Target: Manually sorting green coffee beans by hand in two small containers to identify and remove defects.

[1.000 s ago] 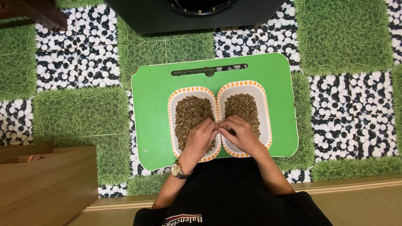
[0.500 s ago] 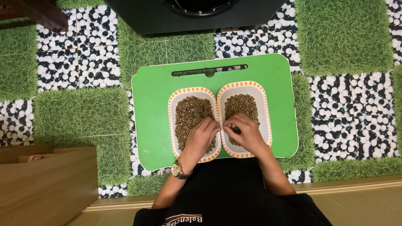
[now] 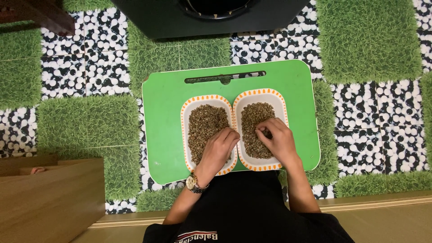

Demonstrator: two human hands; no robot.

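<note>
Resting on the brown beans [image 3: 204,128] in the left dish [image 3: 184,118], the left hand [image 3: 218,150] is lying with fingers loosely curled; whether they are pinching a bean cannot be told. The right hand [image 3: 279,141] is sitting in the right dish [image 3: 282,104], its fingers bunched together on the beans beneath them. The 2 white, orange-rimmed dishes are touching side by side on a green tray table [image 3: 164,117]. A wristwatch [image 3: 192,183] is sitting on the left wrist.
</note>
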